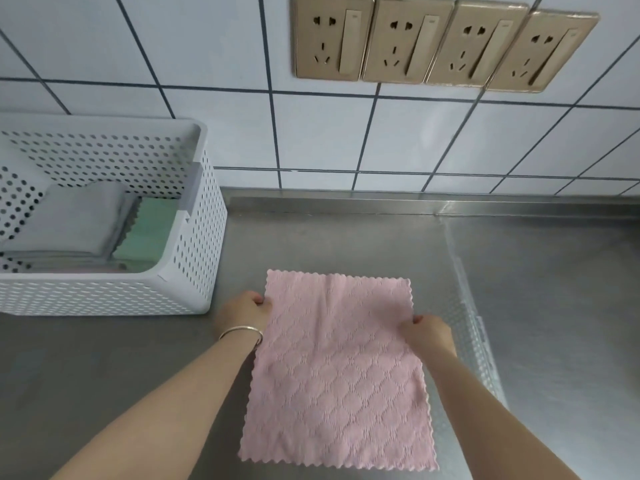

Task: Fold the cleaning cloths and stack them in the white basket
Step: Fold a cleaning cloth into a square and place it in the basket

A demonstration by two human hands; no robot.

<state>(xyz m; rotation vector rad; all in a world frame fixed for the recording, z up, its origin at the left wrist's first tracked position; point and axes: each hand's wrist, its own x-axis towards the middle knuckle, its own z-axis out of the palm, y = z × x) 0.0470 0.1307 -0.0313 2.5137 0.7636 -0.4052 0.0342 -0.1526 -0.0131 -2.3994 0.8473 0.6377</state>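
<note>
Both hands, L point(242, 311) & R point(429, 332), fingers pinching pink cloth point(337, 372) edges; no legible writing on sockets point(443, 43).

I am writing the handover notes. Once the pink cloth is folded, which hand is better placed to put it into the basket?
Probably the left hand: the white basket stands on its side of the pink cloth.

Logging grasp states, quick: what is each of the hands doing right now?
Left hand: pinches the pink cloth at its left edge.
Right hand: pinches the same cloth's right edge.
</note>
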